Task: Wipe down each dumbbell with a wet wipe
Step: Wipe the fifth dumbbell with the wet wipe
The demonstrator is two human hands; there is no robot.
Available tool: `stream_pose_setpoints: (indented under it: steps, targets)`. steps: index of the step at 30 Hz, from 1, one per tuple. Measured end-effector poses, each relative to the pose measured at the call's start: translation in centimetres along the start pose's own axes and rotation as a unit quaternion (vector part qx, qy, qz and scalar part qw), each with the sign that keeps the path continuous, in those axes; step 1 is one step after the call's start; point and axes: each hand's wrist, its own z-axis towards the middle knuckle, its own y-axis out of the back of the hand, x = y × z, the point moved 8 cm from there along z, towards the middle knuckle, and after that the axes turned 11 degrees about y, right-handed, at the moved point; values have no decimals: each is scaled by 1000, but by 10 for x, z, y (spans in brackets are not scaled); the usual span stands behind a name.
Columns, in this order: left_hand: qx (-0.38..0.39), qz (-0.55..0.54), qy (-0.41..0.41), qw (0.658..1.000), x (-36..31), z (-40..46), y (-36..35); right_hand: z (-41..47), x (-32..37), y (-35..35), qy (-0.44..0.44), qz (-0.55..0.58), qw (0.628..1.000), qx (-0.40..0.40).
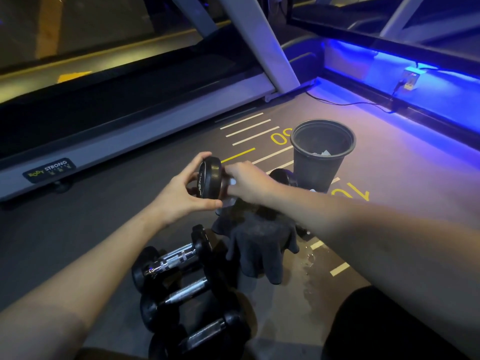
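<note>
I hold a black dumbbell up over the gym floor. My left hand grips its near end plate, thumb below and fingers over the top. My right hand is wrapped round the handle with a pale wet wipe showing between the fingers. The dumbbell's far end shows past my right hand. Three more dumbbells lie on the floor below: one with a chrome handle, a second and a third.
A dark cloth is draped on the floor under my right forearm. A black bin with crumpled wipes inside stands behind. A treadmill frame runs along the left. Wet patches mark the floor at right.
</note>
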Motion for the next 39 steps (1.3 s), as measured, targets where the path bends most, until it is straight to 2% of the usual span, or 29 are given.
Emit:
stream_pose_setpoints:
  steps: [3, 6, 9, 13, 15, 17, 22, 26, 28, 30, 34, 36, 39]
  targets:
    - [14, 9, -11, 1000, -10, -4, -4, 2, -7, 3, -16, 74, 995, 71]
    - [12, 18, -12, 1000, -13, -4, -4, 0, -10, 4, -29, 117, 990, 76]
    - [3, 26, -5, 1000, -6, -3, -1, -6, -8, 2, -28, 69, 997, 14]
    - [-11, 31, -1, 999, 0, -1, 0, -19, 6, -7, 5, -94, 991, -95]
    - [-12, 33, 1, 999, 1, -1, 0, -20, 8, -9, 14, -105, 988, -116]
    - [-14, 32, 3, 999, 2, 0, 1, -16, 5, -7, 12, -67, 993, -95]
    - [3, 42, -5, 999, -3, -4, -2, -1, -4, -4, -9, 82, 994, 67]
    - [22, 61, -22, 998, -12, -6, -7, -4, -2, 10, -21, 99, 985, 137]
    - [25, 57, -26, 998, -13, -5, -8, -5, -1, 10, -23, 92, 988, 118]
    - [16, 44, -17, 999, -11, -4, -7, -9, -1, 7, -25, 60, 996, 61]
    - [7, 41, -3, 999, -4, -4, -5, -22, 14, 6, -1, -74, 996, -46]
    - [5, 44, 2, 999, -1, -5, -4, -22, 13, 6, 3, -82, 996, -44]
    - [4, 44, 2, 999, 0, -6, -5, -16, 3, 4, -18, -18, 999, 29]
